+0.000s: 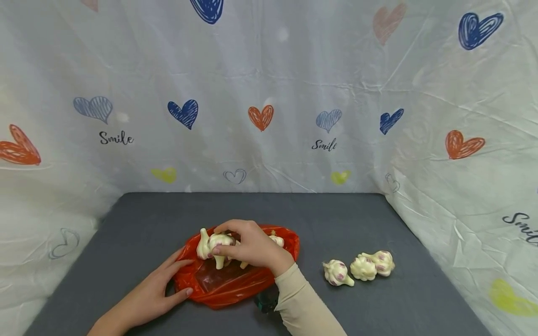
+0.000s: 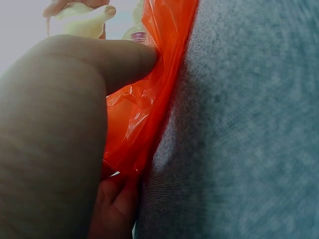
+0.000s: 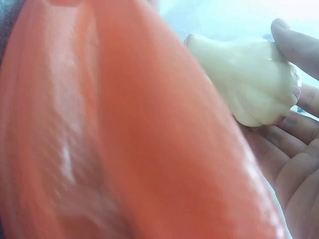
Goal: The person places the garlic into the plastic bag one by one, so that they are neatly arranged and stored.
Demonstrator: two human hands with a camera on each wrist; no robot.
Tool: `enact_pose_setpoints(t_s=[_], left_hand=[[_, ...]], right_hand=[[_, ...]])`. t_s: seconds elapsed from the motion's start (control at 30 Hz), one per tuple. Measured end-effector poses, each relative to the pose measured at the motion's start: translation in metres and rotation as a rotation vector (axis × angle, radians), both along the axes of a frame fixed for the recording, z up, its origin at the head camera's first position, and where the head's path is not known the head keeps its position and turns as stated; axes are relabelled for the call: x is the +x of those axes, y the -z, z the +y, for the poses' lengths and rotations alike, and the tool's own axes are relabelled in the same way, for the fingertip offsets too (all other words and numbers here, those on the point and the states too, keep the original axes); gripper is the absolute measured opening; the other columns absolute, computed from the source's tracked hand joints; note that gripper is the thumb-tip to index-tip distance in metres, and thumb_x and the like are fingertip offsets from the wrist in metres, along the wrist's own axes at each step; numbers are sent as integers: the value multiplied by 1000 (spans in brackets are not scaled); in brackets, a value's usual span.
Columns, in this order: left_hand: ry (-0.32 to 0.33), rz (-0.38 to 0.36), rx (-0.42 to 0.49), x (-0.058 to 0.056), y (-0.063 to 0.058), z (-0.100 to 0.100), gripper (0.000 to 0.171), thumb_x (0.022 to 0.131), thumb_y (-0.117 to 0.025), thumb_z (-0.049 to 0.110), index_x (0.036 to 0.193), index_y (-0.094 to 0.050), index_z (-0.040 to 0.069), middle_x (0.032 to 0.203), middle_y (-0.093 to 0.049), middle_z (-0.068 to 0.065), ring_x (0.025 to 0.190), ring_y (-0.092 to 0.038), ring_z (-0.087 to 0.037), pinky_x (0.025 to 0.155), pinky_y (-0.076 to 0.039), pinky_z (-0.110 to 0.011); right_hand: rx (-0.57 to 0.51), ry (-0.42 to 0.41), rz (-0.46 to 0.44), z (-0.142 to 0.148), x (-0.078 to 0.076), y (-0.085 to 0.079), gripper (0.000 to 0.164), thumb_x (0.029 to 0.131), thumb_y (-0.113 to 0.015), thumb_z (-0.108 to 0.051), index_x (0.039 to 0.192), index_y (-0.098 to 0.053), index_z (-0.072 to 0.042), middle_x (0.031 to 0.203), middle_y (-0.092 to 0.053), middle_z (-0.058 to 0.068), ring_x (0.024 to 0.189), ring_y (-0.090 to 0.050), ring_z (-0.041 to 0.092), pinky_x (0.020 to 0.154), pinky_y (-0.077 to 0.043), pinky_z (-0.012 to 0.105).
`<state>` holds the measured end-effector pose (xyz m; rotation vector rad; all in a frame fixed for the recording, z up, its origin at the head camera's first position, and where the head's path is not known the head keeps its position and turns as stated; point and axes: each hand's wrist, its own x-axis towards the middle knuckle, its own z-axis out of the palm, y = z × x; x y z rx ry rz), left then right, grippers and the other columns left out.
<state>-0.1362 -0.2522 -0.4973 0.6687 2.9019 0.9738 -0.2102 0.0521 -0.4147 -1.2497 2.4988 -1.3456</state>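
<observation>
Rt of bag (image 1: 222, 296): 3 garlic bulbs (image 1: 363, 268); sleeve (image 1: 307, 303) part-hides dk obj (image 1: 265, 302).

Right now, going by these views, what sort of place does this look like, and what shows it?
Probably a makeshift booth for tabletop work: a dark tabletop, heart-printed sheeting marked "Smile" behind and beside it, and garlic bulbs near a red bag.

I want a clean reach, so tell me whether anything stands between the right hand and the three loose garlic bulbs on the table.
The red bag's right side does: the right hand is at its opening, and the garlic bulbs lie beyond. Past the bag, nothing visible blocks the way.
</observation>
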Motion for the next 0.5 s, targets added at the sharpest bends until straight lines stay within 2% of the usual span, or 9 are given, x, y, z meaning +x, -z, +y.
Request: enact_pose_setpoints(t_s=[0.27,0.5], left_hand=[[6,-6,22,0,1,-2,67,102,-72,60,154,-60,20,175,-31,-21,152,-42,-52,106,-48,-71],[6,49,-7,0,1,-1,63,101,-72,61,152,-61,26,174,-35,-15,152,-46,-45,105,-51,-66]], right_hand=[[58,-35,98,-13,7,3,43,102,-80,-40,136,-74,-13,131,-73,-8,113,-65,-1,98,-53,19],[106,-75,148,-23,10,6,41,103,-79,-41,135,-73,-15,129,-72,-10,109,-63,-4,95,-51,15]])
